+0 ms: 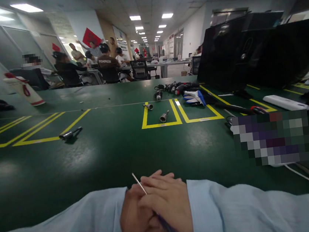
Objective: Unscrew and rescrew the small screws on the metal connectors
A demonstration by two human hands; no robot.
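Low in the head view, both my hands are stacked over the near part of the green table. My right hand (pixel 169 200) lies over the left, its thumb closed across a thin screwdriver (pixel 138 183) with a bright shaft and a dark purple handle. The shaft slants up to the left, and the handle shows below the thumb. Beneath it, my left hand (pixel 131 217) is partly covered; its visible fingertips are stretched out past the right hand.
Metal socket bits (pixel 164 116) lie within yellow tape, another socket bit (pixel 69 134) farther left. Beyond are corded tools (pixel 175 87) and blue-white gloves (pixel 194 98). On the right are a pixelated object (pixel 271 138), a white power strip (pixel 285 102) and black monitors (pixel 220 52). People sit behind.
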